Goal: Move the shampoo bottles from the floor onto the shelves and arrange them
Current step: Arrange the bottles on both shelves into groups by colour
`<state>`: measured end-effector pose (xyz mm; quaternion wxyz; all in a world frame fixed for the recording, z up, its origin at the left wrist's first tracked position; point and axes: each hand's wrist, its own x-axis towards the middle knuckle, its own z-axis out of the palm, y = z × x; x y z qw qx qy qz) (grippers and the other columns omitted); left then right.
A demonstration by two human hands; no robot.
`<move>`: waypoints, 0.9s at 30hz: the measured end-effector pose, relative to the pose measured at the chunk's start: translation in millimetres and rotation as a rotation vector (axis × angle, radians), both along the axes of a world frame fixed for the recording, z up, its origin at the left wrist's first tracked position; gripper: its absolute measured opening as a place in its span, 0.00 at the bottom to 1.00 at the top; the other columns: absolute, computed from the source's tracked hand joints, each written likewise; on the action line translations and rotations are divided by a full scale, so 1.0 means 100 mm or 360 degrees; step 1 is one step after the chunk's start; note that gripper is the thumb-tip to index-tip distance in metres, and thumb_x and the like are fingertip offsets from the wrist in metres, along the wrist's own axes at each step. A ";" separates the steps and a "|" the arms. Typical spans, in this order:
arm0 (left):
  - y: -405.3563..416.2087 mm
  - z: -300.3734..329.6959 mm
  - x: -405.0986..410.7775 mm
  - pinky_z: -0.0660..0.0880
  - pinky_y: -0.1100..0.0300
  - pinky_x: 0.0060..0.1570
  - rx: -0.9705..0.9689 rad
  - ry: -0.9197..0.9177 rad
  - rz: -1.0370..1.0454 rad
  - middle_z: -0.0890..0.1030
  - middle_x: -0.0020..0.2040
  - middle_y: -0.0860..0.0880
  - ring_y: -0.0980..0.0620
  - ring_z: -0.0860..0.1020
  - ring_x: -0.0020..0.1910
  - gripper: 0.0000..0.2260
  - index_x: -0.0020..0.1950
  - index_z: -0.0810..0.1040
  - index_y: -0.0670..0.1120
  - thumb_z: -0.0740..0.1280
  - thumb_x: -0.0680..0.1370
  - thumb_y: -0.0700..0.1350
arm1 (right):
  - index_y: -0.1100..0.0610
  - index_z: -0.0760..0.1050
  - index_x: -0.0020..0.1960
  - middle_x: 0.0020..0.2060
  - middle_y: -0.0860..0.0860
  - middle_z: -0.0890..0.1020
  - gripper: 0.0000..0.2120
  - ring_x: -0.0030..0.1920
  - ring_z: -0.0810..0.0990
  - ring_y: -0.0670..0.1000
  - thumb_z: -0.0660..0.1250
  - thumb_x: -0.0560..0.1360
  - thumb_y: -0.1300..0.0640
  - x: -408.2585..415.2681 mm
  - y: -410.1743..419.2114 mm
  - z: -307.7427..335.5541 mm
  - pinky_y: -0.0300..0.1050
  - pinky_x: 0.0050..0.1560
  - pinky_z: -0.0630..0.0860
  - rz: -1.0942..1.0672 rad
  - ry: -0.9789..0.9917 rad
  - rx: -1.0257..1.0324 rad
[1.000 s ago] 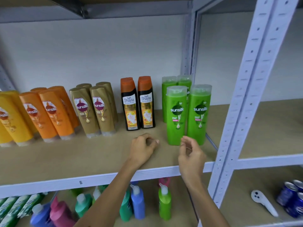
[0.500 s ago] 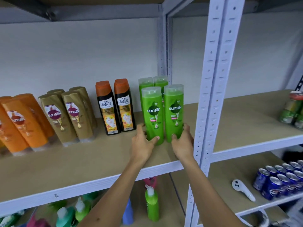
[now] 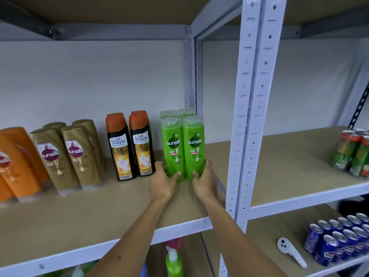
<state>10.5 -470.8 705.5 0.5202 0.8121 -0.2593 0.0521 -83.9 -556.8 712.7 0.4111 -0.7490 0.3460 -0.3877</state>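
Two green Sunsilk bottles stand side by side at the right end of the wooden shelf [image 3: 99, 212], with two more green ones behind them. My left hand [image 3: 162, 180] grips the base of the left green bottle [image 3: 173, 144]. The base of the right green bottle [image 3: 194, 144] is gripped by my right hand [image 3: 205, 180]. Both bottles stand upright on the shelf, touching each other.
Left of the green group stand two black Shayla bottles [image 3: 129, 148], gold Sunsilk bottles [image 3: 65, 156] and orange ones [image 3: 16, 166]. A white upright post [image 3: 249, 120] rises just right of my hands. Cans [image 3: 353, 152] and blue cans [image 3: 339, 236] fill the right bay; pump bottles [image 3: 173, 260] sit below.
Both hands went from hovering in front of the two front green bottles to gripping their bases. The pair has moved back against the rear green bottles. The view has swung right.
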 end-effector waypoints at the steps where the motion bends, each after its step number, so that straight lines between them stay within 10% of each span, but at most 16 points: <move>1: -0.02 0.00 0.02 0.77 0.49 0.48 0.0003 -0.0004 0.0001 0.81 0.49 0.46 0.45 0.80 0.48 0.23 0.56 0.67 0.45 0.76 0.70 0.48 | 0.57 0.66 0.63 0.53 0.55 0.80 0.18 0.53 0.79 0.56 0.63 0.75 0.64 0.03 -0.02 0.00 0.45 0.50 0.74 -0.0006 0.0007 -0.0009; 27: -0.26 -0.02 0.38 0.78 0.52 0.49 -0.0040 0.0013 -0.0059 0.82 0.51 0.46 0.47 0.80 0.50 0.22 0.57 0.68 0.45 0.75 0.71 0.45 | 0.59 0.65 0.67 0.54 0.57 0.79 0.20 0.54 0.79 0.59 0.62 0.76 0.62 0.52 -0.32 -0.03 0.46 0.42 0.71 -0.0126 0.0143 -0.0072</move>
